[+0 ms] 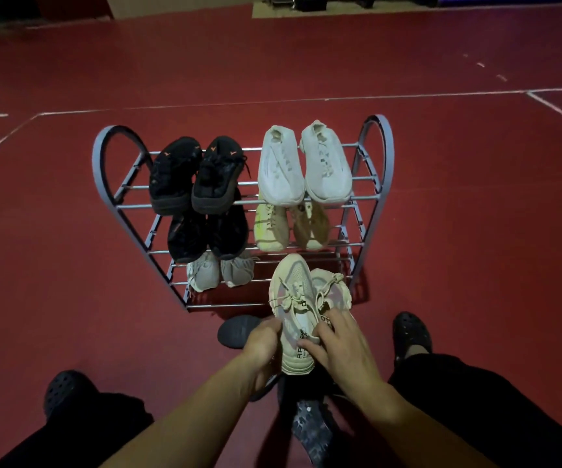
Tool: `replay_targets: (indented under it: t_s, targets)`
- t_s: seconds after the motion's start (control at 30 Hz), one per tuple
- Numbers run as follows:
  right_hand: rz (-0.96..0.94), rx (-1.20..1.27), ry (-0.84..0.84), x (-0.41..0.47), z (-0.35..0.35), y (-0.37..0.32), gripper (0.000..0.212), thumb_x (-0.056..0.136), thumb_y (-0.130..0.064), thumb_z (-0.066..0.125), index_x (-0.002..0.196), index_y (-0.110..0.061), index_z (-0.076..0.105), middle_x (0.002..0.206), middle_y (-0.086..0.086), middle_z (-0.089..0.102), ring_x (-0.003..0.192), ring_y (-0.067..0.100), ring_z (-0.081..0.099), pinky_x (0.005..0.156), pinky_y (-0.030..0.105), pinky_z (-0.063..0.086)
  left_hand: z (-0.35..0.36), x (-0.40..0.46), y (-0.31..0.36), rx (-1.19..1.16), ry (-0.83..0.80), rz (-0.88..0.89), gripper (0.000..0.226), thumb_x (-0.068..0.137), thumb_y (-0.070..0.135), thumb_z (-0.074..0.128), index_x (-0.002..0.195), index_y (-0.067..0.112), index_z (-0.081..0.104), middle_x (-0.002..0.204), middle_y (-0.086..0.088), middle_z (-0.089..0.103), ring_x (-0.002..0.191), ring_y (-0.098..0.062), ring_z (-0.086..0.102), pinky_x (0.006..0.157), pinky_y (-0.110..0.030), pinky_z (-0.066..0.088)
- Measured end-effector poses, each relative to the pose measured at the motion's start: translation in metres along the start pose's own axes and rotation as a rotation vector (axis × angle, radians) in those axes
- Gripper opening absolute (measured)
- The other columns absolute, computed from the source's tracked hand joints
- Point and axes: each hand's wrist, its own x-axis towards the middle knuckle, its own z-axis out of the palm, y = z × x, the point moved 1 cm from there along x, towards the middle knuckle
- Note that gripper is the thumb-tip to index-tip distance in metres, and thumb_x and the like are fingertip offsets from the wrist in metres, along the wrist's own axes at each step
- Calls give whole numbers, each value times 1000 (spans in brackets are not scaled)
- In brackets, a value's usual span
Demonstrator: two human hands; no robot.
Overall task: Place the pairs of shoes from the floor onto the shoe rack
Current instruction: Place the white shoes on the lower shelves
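Observation:
A grey metal shoe rack [375, 153] with tiers stands on the red floor. Its top tier bears a black pair [193, 175] and a white pair [304, 165]. The middle tier holds another black pair [205, 234] and a yellowish pair [291, 228]. A grey pair [220, 271] sits on the lowest tier at left. My left hand [262, 342] and my right hand [338, 339] together grip a beige pair of sneakers [298, 298], toes pointing at the lowest tier's right side. A dark shoe [237, 329] lies on the floor under my left hand, and another dark shoe [313, 430] lies between my arms.
My own feet in black clogs rest on the floor at left [66, 393] and right [411, 336], with dark trouser legs beside them. White lines mark the red floor around the rack. Cardboard and dark items stand far back.

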Motion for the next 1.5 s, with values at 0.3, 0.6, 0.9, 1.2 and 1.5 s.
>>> replay_targets:
  t_s: [0.3,0.6,0.9,1.2,1.5]
  targets:
    - [-40,81,-40,20,60,37,38,86,-44,73,76,-12,57,85,2,51,77,18,43,62,30,40,-15,86,-8,-3,158,-57,31,102,20,44,110,9,72,91,-12,78,73,-23,74,58,-27,55]
    - [-49,87,48,72,123,89,41,91,-43,69,74,-7,60,84,9,55,76,27,51,63,38,45,-12,187,21,-1,194,118,32,107,30,41,118,15,66,103,-8,77,95,-26,73,78,-39,60]
    - [148,280,-567,65,153,132,69,85,-28,72,146,-27,41,126,-2,50,115,16,44,93,33,45,-50,281,-15,103,287,113,44,91,51,57,111,13,68,103,-13,75,94,-31,73,88,-51,59]
    - [170,140,-639,65,146,138,77,77,-27,82,141,-17,41,128,0,40,117,20,48,97,36,46,-52,236,-27,284,30,310,108,75,40,86,151,54,11,149,4,44,131,-17,54,108,-43,47]
    - [168,72,-536,75,142,125,59,77,-15,75,130,-14,48,116,2,41,109,22,50,76,40,52,-44,233,-10,882,159,560,65,78,8,79,123,33,40,128,7,28,105,-17,57,97,-40,54]
